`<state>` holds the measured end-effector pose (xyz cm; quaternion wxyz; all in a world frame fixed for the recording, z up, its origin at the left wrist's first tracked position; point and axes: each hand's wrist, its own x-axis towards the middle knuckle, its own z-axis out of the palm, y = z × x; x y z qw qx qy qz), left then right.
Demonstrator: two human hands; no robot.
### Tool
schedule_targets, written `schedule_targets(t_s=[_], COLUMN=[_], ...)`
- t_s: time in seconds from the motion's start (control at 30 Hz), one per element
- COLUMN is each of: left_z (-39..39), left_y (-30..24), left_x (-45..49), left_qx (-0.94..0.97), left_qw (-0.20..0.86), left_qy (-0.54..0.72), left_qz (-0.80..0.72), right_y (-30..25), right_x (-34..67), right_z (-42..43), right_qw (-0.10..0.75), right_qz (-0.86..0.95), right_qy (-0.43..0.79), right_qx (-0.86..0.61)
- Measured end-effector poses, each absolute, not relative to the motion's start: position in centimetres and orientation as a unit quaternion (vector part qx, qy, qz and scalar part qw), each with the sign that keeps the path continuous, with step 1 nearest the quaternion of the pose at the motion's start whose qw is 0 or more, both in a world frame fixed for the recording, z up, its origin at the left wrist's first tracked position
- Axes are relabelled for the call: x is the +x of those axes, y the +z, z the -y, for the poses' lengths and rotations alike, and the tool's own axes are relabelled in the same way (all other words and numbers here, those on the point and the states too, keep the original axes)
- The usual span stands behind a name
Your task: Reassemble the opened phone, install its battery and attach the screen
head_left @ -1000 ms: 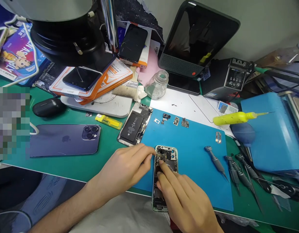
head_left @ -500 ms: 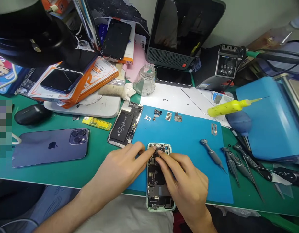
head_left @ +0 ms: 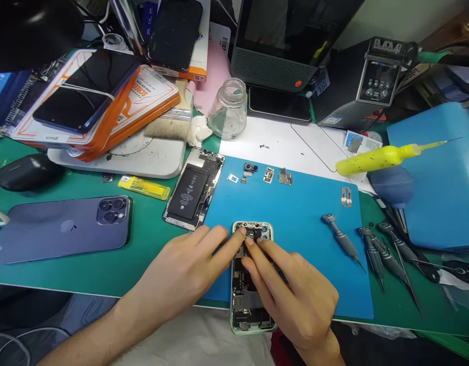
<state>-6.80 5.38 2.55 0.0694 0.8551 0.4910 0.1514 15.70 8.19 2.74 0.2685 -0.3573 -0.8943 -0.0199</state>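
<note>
An opened phone (head_left: 240, 305) in a pale green frame lies upright before me, overhanging the table's front edge, its inner boards bare. My left hand (head_left: 192, 264) is closed at the phone's left side, its index fingertip pressing on the parts near the top; its thumb is hidden. From the right, my right hand (head_left: 295, 295) bends over the phone with its fingertips pressed on the same upper area. Any tiny part under the fingertips is hidden. Beyond lie a detached screen with a battery (head_left: 192, 190) on it, a camera module (head_left: 250, 168) and small metal plates (head_left: 285, 176).
Several screwdrivers (head_left: 343, 239) and tweezers lie right of the blue mat (head_left: 314, 244). A yellow needle bottle (head_left: 379, 158) and a glass jar (head_left: 228, 109) stand behind. On the left are a purple phone (head_left: 62, 229), a black mouse (head_left: 30, 172), a yellow strip (head_left: 145, 187) and stacked boxes (head_left: 143, 99).
The head view has tilted down and moved closer. My right fingers have spread slightly over the phone's top, one fingertip now farther right. The left index finger stays there.
</note>
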Motion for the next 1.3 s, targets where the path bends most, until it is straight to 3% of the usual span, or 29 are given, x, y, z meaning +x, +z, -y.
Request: schedule_targets(t_s=[0.53, 0.73, 1.3], left_z=[-5.3, -5.5, -5.3], left_y=[2.7, 3.0, 2.5], left_x=[-6.8, -6.6, -6.9], left_qx=[0.848, 0.848, 0.832], left_qw=[0.080, 0.077, 0.092], left_qy=[0.133, 0.127, 0.179], left_qz=[-0.507, -0.508, -0.518], right_y=[2.8, 3.2, 3.3], right_x=[15.6, 16.5, 15.6], right_z=[-7.9, -7.4, -8.0], right_qw=[0.236, 0.273, 0.212], right_qz=[0.892, 0.911, 0.934], right_qy=[-0.025, -0.011, -0.040], right_qx=[-0.385, -0.308, -0.284])
